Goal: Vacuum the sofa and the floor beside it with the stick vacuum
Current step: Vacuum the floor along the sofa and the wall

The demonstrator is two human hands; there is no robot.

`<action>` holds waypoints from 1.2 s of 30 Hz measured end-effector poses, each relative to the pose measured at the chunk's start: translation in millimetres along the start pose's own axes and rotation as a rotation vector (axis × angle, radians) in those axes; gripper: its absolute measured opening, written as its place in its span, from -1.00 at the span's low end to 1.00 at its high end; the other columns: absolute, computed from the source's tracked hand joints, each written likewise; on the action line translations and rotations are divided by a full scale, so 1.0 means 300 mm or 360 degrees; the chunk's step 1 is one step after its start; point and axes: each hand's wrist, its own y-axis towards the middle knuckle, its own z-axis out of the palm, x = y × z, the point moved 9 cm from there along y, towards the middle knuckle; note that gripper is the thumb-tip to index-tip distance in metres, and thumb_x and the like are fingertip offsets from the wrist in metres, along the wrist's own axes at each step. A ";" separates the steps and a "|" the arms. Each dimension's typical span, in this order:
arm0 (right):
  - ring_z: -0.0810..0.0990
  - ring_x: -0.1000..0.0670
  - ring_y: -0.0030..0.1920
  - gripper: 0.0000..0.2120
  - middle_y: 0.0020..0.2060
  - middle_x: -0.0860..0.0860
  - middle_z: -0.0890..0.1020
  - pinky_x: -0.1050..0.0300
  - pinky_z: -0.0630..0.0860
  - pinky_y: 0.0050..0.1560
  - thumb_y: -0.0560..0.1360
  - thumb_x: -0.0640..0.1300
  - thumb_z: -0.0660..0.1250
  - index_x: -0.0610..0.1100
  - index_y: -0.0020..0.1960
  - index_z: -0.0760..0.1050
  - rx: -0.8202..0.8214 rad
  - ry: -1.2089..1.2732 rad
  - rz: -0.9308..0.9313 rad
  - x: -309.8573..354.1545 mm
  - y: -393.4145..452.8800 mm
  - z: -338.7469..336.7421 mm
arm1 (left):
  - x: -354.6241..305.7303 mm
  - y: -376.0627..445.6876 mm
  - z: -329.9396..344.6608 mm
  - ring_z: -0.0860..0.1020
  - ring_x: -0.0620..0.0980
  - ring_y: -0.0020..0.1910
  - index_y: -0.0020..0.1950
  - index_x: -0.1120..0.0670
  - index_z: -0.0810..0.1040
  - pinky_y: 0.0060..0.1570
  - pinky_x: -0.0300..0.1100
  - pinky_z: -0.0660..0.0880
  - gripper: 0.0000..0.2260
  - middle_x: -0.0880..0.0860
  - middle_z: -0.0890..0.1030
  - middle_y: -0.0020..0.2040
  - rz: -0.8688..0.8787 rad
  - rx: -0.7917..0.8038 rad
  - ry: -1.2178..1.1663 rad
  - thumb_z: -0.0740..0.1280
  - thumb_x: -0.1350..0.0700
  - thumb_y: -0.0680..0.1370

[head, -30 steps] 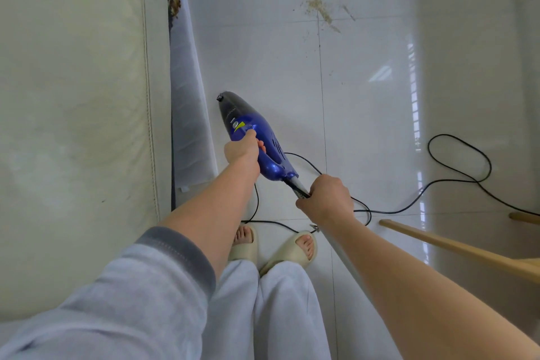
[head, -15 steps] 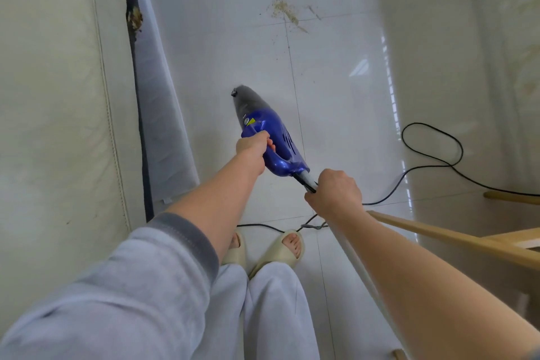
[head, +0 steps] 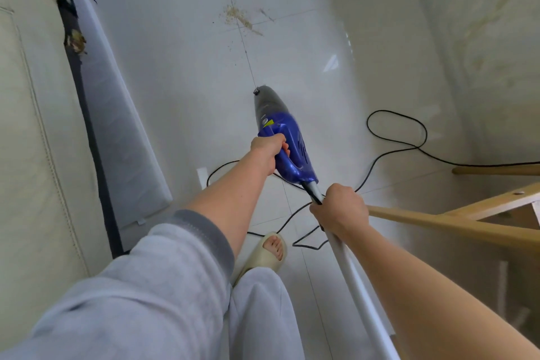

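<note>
Left hand (head: 267, 152) grip on vacuum (head: 285, 137) handle; right hand (head: 339, 210) grip behind.

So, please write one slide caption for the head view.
Both hands hold blue stick vacuum above crumb-strewn tiled floor.

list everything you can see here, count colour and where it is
stick vacuum: 1, blue body with grey nose, centre, held over the floor
white tube: 1, white, runs from the vacuum's rear toward bottom right
power cord: 1, black, looped on the floor right of the vacuum and trailing near the feet
crumb patch: 1, tan, on the tiles beyond the vacuum's nose
floor: white glossy tiles, centre
sofa: 1, cream, left edge
panel: 1, pale grey, lying beside the sofa
wooden frame: 1, light wood, right
slipper: 1 seen, beige, bottom centre
left hand: 1, grips the blue handle
right hand: 1, grips the tube
</note>
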 end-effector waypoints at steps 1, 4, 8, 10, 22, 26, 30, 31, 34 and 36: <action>0.49 -0.08 -0.21 -0.79 -0.29 -0.01 0.49 0.17 0.29 -0.40 0.48 -0.04 0.29 -0.10 -0.22 0.33 -0.0011 -0.0005 0.0004 -0.010 0.001 -0.004 | 0.004 -0.001 0.010 0.45 -0.06 -0.42 -0.22 0.13 0.44 -0.39 -0.25 0.45 -0.86 0.03 0.48 -0.36 -0.0003 0.0007 0.0008 0.26 0.26 0.55; 0.49 -0.06 -0.24 -0.83 -0.27 -0.02 0.54 0.19 0.22 -0.48 0.49 -0.06 0.28 -0.11 -0.20 0.34 -0.0045 -0.0007 0.0021 -0.057 0.004 -0.019 | 0.019 0.001 0.062 0.45 -0.05 -0.42 -0.22 0.14 0.44 -0.36 -0.24 0.46 -0.85 0.03 0.48 -0.37 -0.0006 0.0031 0.0023 0.25 0.27 0.54; 0.53 -0.06 -0.25 -0.86 -0.24 -0.03 0.60 0.21 0.24 -0.49 0.48 -0.08 0.27 -0.11 -0.20 0.38 -0.0016 0.0078 0.0078 -0.109 0.006 -0.002 | 0.024 -0.016 0.126 0.45 -0.06 -0.44 -0.25 0.12 0.44 -0.37 -0.22 0.44 -0.84 0.03 0.48 -0.38 0.0012 0.0072 0.0120 0.26 0.25 0.54; 0.55 -0.07 -0.23 -0.87 -0.22 -0.03 0.62 0.21 0.28 -0.47 0.46 -0.08 0.27 -0.11 -0.20 0.40 0.0011 0.0095 0.0106 -0.122 0.002 0.007 | 0.019 -0.024 0.146 0.45 -0.06 -0.45 -0.26 0.12 0.43 -0.40 -0.21 0.42 -0.83 0.04 0.48 -0.38 0.0038 0.0086 0.0162 0.26 0.24 0.54; 0.45 0.05 -0.33 -0.76 -0.30 0.03 0.44 0.19 0.37 -0.39 0.43 -0.19 0.32 -0.13 0.02 0.29 0.0354 -0.0113 -0.0157 0.080 0.030 0.078 | 0.019 0.044 -0.023 0.44 -0.04 -0.45 -0.29 0.11 0.42 -0.35 -0.20 0.43 -0.76 0.02 0.46 -0.42 0.0106 -0.0109 0.0187 0.30 0.11 0.56; 0.43 0.03 -0.33 -0.89 -0.32 0.03 0.43 0.20 0.32 -0.42 0.46 -0.19 0.29 -0.11 -0.07 0.37 0.0348 -0.0180 -0.0268 0.173 0.032 0.105 | -0.022 0.064 -0.093 0.45 -0.03 -0.45 -0.26 0.13 0.43 -0.30 -0.19 0.46 -0.68 0.01 0.46 -0.44 0.0171 -0.0170 0.0230 0.31 -0.06 0.57; 0.38 0.03 -0.36 -0.91 -0.32 0.02 0.38 0.19 0.27 -0.45 0.50 -0.21 0.26 -0.12 -0.10 0.33 0.0335 -0.0141 -0.0267 0.197 0.034 0.116 | -0.063 0.060 -0.098 0.44 -0.02 -0.48 -0.28 0.14 0.42 -0.29 -0.18 0.44 -0.59 0.01 0.47 -0.45 0.0257 -0.0241 0.0323 0.23 -0.16 0.60; 0.40 0.02 -0.34 -0.90 -0.32 0.02 0.37 0.19 0.27 -0.45 0.50 -0.22 0.25 -0.12 -0.10 0.32 0.0333 -0.0140 -0.0267 0.196 0.036 0.119 | -0.070 0.051 -0.092 0.44 -0.03 -0.48 -0.26 0.14 0.43 -0.32 -0.20 0.43 -0.58 0.02 0.48 -0.44 0.0280 -0.0270 0.0351 0.21 -0.16 0.60; 0.43 -0.02 -0.31 -0.91 -0.33 0.01 0.37 0.18 0.32 -0.39 0.50 -0.24 0.25 -0.14 -0.08 0.32 0.0339 -0.0189 -0.0283 0.182 0.036 0.132 | -0.067 0.026 -0.075 0.46 -0.06 -0.50 -0.11 0.17 0.48 -0.44 -0.22 0.39 -0.61 0.02 0.51 -0.41 0.0304 -0.0326 0.0411 0.17 -0.15 0.62; 0.43 -0.01 -0.31 -0.91 -0.33 0.01 0.37 0.17 0.34 -0.36 0.50 -0.24 0.25 -0.15 -0.05 0.34 0.0327 -0.0244 -0.0315 0.178 0.037 0.132 | -0.047 0.022 -0.089 0.47 -0.06 -0.50 -0.01 0.18 0.50 -0.46 -0.24 0.39 -0.64 0.02 0.52 -0.40 0.0276 -0.0348 0.0392 0.16 -0.12 0.64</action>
